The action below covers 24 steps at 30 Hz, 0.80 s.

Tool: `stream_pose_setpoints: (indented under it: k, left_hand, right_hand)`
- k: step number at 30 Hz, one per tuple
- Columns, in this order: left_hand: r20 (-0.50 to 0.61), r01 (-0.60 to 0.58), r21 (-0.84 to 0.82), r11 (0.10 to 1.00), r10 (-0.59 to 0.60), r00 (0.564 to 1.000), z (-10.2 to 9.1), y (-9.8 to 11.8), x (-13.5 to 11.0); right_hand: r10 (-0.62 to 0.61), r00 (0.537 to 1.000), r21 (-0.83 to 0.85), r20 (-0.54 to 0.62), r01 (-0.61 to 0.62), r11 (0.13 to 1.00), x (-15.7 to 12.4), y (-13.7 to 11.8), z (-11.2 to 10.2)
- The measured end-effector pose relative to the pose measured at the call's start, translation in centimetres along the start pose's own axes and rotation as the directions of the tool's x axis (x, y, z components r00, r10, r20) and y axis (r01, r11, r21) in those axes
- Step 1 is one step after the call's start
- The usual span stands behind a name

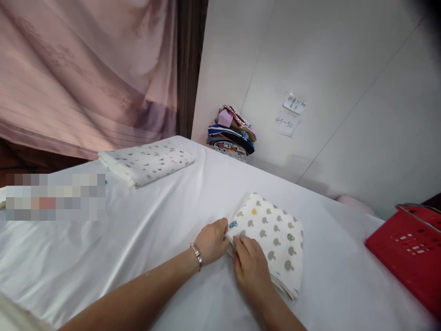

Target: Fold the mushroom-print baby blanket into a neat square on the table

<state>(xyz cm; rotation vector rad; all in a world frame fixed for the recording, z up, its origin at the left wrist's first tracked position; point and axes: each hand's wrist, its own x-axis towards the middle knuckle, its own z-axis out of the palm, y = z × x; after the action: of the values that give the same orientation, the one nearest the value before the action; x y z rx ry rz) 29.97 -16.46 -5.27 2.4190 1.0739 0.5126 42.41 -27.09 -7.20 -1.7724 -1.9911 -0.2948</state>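
Observation:
A folded cream cloth with a mushroom print (275, 234) lies on the white-sheeted table (144, 248) in front of me. My left hand (212, 240), a bracelet on its wrist, is closed and pinches the cloth's near-left edge. My right hand (251, 268) rests beside it on the cloth's near-left corner, fingers curled onto the folded layers. Both hands touch each other at the same corner.
A second folded printed cloth (146, 161) lies at the table's far left. A stack of folded colourful clothes (231, 131) sits against the white wall, under two paper notes (289, 115). A red plastic basket (408, 250) stands at the right edge. Pink curtains (86, 73) hang behind.

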Motion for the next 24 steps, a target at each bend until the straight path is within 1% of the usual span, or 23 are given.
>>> stream_pose_setpoints:
  k: [4,7,9,12,15,18,21,24]
  left_hand:
    - [0.033,0.015,-0.019,1.000,-0.015,0.999,-0.10,-0.08,0.07]
    - [0.071,0.058,-0.049,0.997,-0.055,0.996,0.07,-0.28,0.20]
    - [0.076,0.052,-0.047,0.998,-0.048,0.996,0.20,-0.38,0.20]
    - [0.057,-0.024,-0.006,1.000,0.025,0.998,0.17,-0.42,0.01]
    - [0.043,-0.156,0.087,0.984,0.153,0.987,-0.10,-0.48,-0.19]
    - [0.095,-0.269,0.178,0.946,0.256,0.962,-0.34,-0.68,-0.17]
    - [0.141,-0.314,0.235,0.920,0.287,0.947,-0.44,-0.83,0.00]
    - [0.165,-0.320,0.258,0.912,0.285,0.944,-0.61,-0.81,0.07]
  right_hand:
    - [0.004,1.000,0.030,-0.003,-0.004,1.000,-0.04,-0.02,0.04]
    - [0.019,1.000,0.045,0.017,-0.019,0.999,0.02,-0.05,0.03]
    - [0.018,0.999,0.048,0.034,-0.020,0.999,0.06,-0.08,-0.02]
    - [0.010,0.999,0.046,0.044,-0.012,0.999,0.08,-0.11,-0.14]
    - [0.005,0.999,0.049,0.043,-0.007,0.999,0.09,-0.11,-0.27]
    - [0.007,0.999,0.056,0.052,-0.010,0.998,0.15,-0.10,-0.33]
    - [0.022,0.998,0.061,0.057,-0.025,0.998,0.25,-0.14,-0.25]
    - [0.034,0.997,0.095,0.074,-0.041,0.995,0.25,-0.31,-0.35]
